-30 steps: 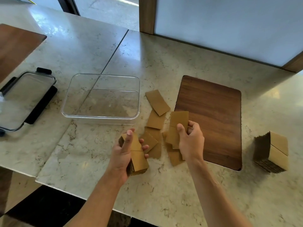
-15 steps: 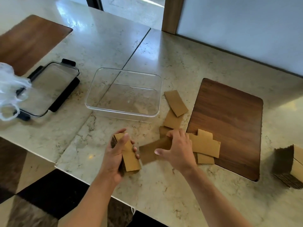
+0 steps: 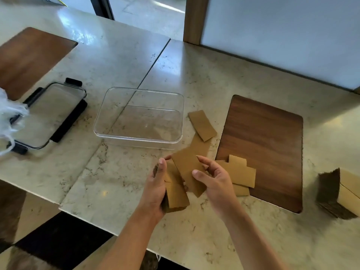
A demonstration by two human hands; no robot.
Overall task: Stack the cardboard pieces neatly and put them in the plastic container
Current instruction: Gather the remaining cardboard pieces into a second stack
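Cardboard stack (image 3: 175, 193) gripped in left hand (image 3: 155, 191) over tabletop's near edge; right hand (image 3: 216, 180) pinches one skewed piece (image 3: 188, 168) onto it. Plastic container (image 3: 140, 115) sits empty mid-tabletop. Risk: crooked piece slides off, or stack fans loose.

Pale marble-look countertop (image 3: 194, 78) with a dark seam running diagonally toward the far edge. Directly on it: clear plastic container (image 3: 139, 140), open and empty, near centre. Left of that, a clear lid with black clips (image 3: 49, 115), a crumpled white plastic bag (image 3: 8, 117) overlapping its left end. Dark wooden board (image 3: 266, 145) to the right; another wooden board (image 3: 29, 59) far left. Loose cardboard pieces (image 3: 202, 125) between container and right board, a few more (image 3: 240, 172) overlapping that board's near left corner. Neat stack of cardboard pieces (image 3: 342, 193) at the right edge.
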